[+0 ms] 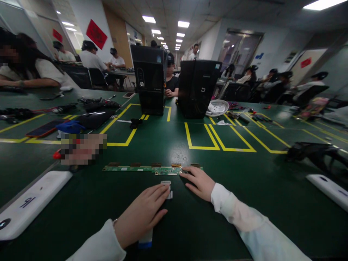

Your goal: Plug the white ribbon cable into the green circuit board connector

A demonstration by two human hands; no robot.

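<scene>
A long, narrow green circuit board [133, 169] lies crosswise in front of me, with several brown-gold tabs along its far edge. My right hand [200, 182] has its fingers spread, and the fingertips touch the board near its right end. Closer to me, my left hand [144, 210] lies palm down with outstretched fingers over a flat ribbon cable [146, 237]. The blue-tipped end of this cable shows below the palm. A small whitish connector piece [169, 195] shows at the left fingertips; most of the cable between is hidden under the hand.
Two black computer towers [152, 83] [198, 88] stand at the back of the green table, with a white basket [217, 107] beside them. White devices lie at left [35, 203] and right [330, 188]. Yellow tape, cables and tools spread farther off. Several people sit around.
</scene>
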